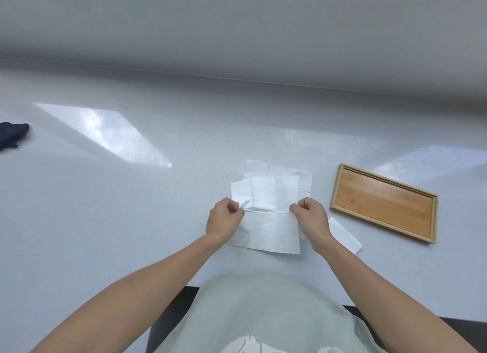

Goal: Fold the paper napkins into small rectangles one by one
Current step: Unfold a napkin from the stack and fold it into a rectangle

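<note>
A white paper napkin [268, 221] lies creased on the white table, its far half raised along a middle crease. My left hand [224, 218] pinches its left edge at the crease. My right hand [311, 218] pinches the right edge at the same height. Under and behind it lies a loose stack of unfolded napkins [282, 172]. A small folded napkin [344, 235] rests flat just right of my right wrist.
An empty bamboo tray [384, 202] sits at the right, close to the folded napkin. A dark cloth [11, 138] lies at the far left edge. The table's front edge [184, 286] runs just before my torso.
</note>
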